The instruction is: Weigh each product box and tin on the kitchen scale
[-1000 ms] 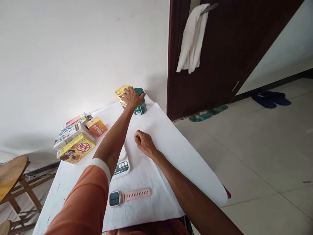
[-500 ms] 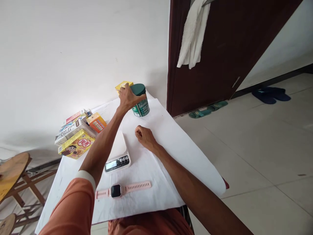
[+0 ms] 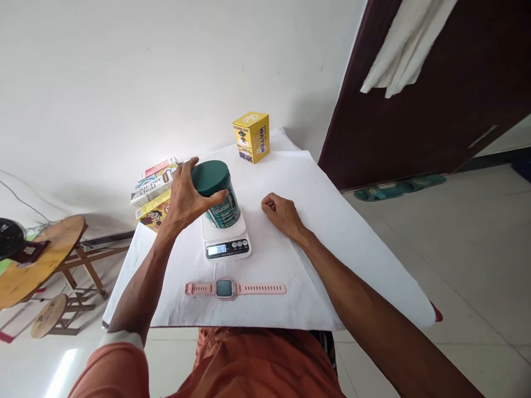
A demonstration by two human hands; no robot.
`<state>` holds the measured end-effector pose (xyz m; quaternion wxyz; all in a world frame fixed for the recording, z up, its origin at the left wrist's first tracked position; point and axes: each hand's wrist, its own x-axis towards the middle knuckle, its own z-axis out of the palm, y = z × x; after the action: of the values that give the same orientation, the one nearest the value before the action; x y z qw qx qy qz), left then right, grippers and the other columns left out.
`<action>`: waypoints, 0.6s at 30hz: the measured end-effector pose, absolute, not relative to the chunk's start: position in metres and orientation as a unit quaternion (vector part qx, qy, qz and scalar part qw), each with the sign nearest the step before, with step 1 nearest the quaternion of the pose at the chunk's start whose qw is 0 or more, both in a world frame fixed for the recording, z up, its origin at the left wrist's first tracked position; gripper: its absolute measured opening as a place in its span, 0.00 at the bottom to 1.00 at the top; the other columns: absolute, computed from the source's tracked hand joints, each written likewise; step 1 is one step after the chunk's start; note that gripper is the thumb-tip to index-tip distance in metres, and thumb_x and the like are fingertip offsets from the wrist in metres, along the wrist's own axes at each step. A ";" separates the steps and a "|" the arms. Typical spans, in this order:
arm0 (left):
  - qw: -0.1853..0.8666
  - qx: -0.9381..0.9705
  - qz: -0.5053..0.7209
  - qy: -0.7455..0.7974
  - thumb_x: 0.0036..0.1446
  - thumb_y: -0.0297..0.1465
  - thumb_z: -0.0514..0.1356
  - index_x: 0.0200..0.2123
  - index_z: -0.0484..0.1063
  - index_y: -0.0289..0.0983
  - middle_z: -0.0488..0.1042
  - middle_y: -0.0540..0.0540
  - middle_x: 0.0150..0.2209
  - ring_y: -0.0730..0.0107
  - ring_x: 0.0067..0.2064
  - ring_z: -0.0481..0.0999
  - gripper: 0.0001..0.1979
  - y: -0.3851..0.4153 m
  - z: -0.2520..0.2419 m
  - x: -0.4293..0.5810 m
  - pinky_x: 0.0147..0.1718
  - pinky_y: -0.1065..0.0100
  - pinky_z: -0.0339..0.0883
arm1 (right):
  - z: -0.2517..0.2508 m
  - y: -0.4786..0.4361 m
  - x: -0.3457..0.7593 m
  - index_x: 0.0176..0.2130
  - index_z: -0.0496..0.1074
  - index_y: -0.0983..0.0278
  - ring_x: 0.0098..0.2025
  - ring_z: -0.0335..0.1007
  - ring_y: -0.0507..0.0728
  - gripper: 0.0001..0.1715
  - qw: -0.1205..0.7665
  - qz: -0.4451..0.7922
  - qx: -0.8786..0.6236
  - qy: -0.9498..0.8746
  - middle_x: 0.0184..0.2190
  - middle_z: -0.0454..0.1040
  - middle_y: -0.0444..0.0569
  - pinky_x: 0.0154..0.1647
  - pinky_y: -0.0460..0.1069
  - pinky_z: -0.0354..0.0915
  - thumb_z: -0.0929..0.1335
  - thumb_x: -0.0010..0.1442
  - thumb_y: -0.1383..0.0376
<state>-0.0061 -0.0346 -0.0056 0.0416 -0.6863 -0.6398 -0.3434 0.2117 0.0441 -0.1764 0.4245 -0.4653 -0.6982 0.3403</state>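
Observation:
My left hand is wrapped round the top of a dark green canister with a green lid, thumb on the near side. The canister is tilted a little and over the platform of a white kitchen scale; whether its base bears on the scale I cannot tell. The scale's lit display seems to read 361. To the right of the scale, my right hand rests closed on the white-covered table, with nothing showing in it. In front of the scale lies a pink-strapped smartwatch.
A yellow box stands at the table's back. Several cartons, among them a white one and a yellow one, lie at the left edge beyond my left forearm. A wooden stool is on the floor at left.
My left hand has brought the canister from the back of the table nearer, over the scale. The yellow box behind it now shows fully. My right hand stays closed on the table; the view has shifted.

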 end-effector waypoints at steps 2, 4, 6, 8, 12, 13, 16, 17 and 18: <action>0.038 -0.683 -0.341 -0.645 0.43 0.41 0.74 0.62 0.65 0.39 0.69 0.37 0.59 0.47 0.60 0.70 0.43 -0.040 -0.012 -0.014 0.60 0.46 0.66 | -0.176 0.043 0.212 0.31 0.70 0.60 0.30 0.69 0.55 0.04 0.424 0.338 -0.470 -0.697 0.26 0.75 0.44 0.35 0.48 0.64 0.65 0.56 0.65; 0.035 -0.681 -0.341 -0.647 0.43 0.40 0.74 0.62 0.64 0.39 0.69 0.37 0.58 0.47 0.60 0.70 0.43 -0.044 -0.018 -0.019 0.60 0.45 0.66 | -0.176 0.043 0.212 0.32 0.71 0.60 0.30 0.69 0.55 0.04 0.423 0.336 -0.474 -0.695 0.27 0.75 0.44 0.35 0.49 0.64 0.65 0.57 0.65; 0.033 -0.679 -0.343 -0.648 0.44 0.41 0.74 0.62 0.64 0.39 0.69 0.37 0.58 0.47 0.60 0.70 0.43 -0.047 -0.022 -0.022 0.60 0.45 0.66 | -0.176 0.043 0.211 0.32 0.71 0.60 0.30 0.69 0.55 0.05 0.418 0.338 -0.479 -0.694 0.26 0.75 0.44 0.35 0.49 0.64 0.65 0.57 0.64; 0.032 -0.677 -0.344 -0.650 0.45 0.41 0.74 0.63 0.63 0.39 0.68 0.37 0.59 0.47 0.61 0.69 0.44 -0.049 -0.025 -0.023 0.61 0.44 0.65 | -0.176 0.043 0.211 0.32 0.71 0.60 0.30 0.69 0.55 0.05 0.413 0.340 -0.482 -0.694 0.26 0.75 0.44 0.35 0.49 0.64 0.65 0.56 0.63; 0.027 -0.677 -0.348 -0.648 0.45 0.45 0.75 0.66 0.60 0.40 0.67 0.35 0.63 0.44 0.65 0.67 0.48 -0.054 -0.031 -0.023 0.62 0.43 0.64 | -0.174 0.042 0.211 0.32 0.71 0.60 0.30 0.69 0.55 0.05 0.411 0.344 -0.485 -0.691 0.26 0.75 0.44 0.35 0.49 0.65 0.65 0.56 0.63; 0.024 -0.677 -0.356 -0.644 0.45 0.48 0.75 0.67 0.59 0.41 0.66 0.35 0.64 0.43 0.66 0.66 0.50 -0.056 -0.033 -0.024 0.62 0.43 0.64 | -0.174 0.042 0.211 0.32 0.71 0.60 0.30 0.69 0.55 0.05 0.411 0.344 -0.486 -0.690 0.26 0.75 0.44 0.35 0.49 0.65 0.65 0.56 0.63; 0.007 -0.666 -0.406 -0.625 0.55 0.55 0.67 0.67 0.59 0.42 0.66 0.35 0.65 0.46 0.65 0.67 0.44 -0.065 -0.044 -0.033 0.61 0.45 0.65 | -0.172 0.040 0.211 0.31 0.71 0.60 0.30 0.69 0.55 0.06 0.407 0.347 -0.488 -0.690 0.26 0.75 0.45 0.35 0.50 0.65 0.65 0.56 0.62; 0.000 -0.659 -0.428 -0.618 0.61 0.56 0.61 0.67 0.61 0.42 0.68 0.36 0.64 0.48 0.63 0.70 0.38 -0.069 -0.050 -0.038 0.59 0.47 0.66 | -0.171 0.039 0.211 0.31 0.71 0.60 0.30 0.69 0.55 0.06 0.405 0.347 -0.488 -0.691 0.26 0.75 0.45 0.35 0.50 0.65 0.65 0.56 0.61; -0.004 -0.651 -0.447 -0.614 0.66 0.55 0.55 0.65 0.63 0.41 0.71 0.36 0.62 0.51 0.60 0.73 0.33 -0.074 -0.059 -0.045 0.57 0.49 0.68 | -0.171 0.039 0.212 0.32 0.71 0.60 0.30 0.70 0.55 0.07 0.403 0.347 -0.487 -0.693 0.27 0.75 0.45 0.35 0.50 0.65 0.65 0.56 0.61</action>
<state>-0.0447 -0.0737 -0.0586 -0.0037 -0.6506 -0.6137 -0.4473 0.2117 0.0386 -0.1707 0.4031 -0.4867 -0.6928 0.3474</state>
